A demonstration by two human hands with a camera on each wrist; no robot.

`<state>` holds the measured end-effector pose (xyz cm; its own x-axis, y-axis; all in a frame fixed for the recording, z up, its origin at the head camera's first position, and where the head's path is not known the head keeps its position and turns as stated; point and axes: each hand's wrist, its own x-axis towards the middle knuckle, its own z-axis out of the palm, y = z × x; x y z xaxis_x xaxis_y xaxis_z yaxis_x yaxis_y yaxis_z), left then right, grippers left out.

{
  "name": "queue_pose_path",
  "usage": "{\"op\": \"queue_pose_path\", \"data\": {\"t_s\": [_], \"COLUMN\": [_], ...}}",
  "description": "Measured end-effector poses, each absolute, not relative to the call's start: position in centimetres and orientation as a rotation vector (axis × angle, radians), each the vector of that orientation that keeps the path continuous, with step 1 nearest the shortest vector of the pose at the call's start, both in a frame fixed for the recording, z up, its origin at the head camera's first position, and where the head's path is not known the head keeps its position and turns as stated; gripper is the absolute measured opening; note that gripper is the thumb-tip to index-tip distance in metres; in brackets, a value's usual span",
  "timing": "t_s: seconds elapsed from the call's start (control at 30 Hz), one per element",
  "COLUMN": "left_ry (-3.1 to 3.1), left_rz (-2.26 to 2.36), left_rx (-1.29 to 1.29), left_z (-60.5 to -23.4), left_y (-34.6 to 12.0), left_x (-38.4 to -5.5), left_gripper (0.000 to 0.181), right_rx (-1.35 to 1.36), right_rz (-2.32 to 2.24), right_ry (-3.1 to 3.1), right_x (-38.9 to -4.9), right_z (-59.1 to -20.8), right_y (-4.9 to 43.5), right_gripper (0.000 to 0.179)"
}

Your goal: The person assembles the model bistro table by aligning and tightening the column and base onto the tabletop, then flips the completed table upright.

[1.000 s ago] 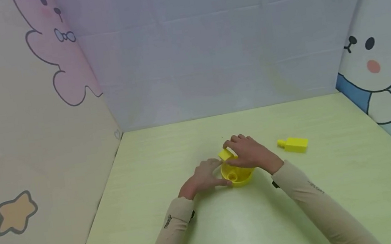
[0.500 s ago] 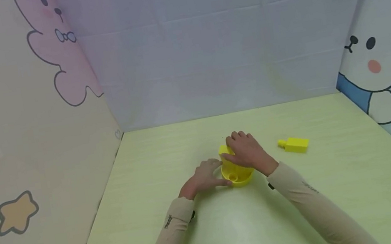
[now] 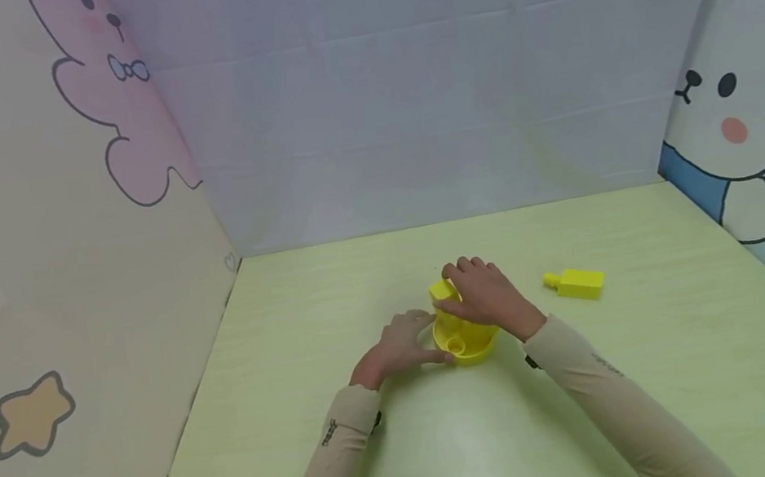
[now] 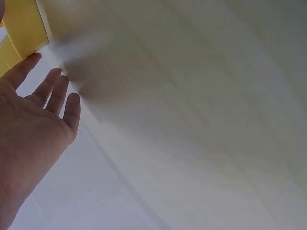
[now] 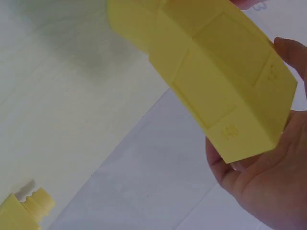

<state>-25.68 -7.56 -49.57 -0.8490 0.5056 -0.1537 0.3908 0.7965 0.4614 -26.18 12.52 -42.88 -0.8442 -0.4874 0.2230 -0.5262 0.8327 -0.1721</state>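
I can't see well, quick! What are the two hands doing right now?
Left hand: open, straight fingers touching the yellow round piece.
Right hand: gripping a yellow block over that round piece.

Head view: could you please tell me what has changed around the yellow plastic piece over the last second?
The right hand has drawn in slightly over the round yellow plastic base, turning the small yellow block it grips from tilted to more upright against the base's far edge. The left hand stays with straight fingers on the base's left side, and the yellow bottle-shaped block lies unmoved on the green table.
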Motion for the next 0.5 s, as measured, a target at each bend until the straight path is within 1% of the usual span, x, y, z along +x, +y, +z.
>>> {"op": "queue_pose_path", "data": {"t_s": [0.17, 0.37, 0.5], "left_ry": [2.716, 2.733, 2.729], "left_rz": [0.590, 0.576, 0.590], "left_rx": [0.694, 0.703, 0.702], "left_z": [-49.63, -49.79, -49.71], "left_y": [-7.57, -7.46, -7.43], "left_x": [-25.74, -25.91, -25.85], "left_gripper": [0.088, 0.087, 0.086], "right_rx": [0.755, 0.770, 0.750], "right_rz": [0.348, 0.380, 0.377], "right_ry": [-2.860, -2.865, -2.867], "right_x": [-26.11, -26.00, -26.04], "right_z": [-42.79, -42.36, -42.60], "right_y": [12.79, 13.29, 13.32], "right_gripper": [0.053, 0.046, 0.045]}}
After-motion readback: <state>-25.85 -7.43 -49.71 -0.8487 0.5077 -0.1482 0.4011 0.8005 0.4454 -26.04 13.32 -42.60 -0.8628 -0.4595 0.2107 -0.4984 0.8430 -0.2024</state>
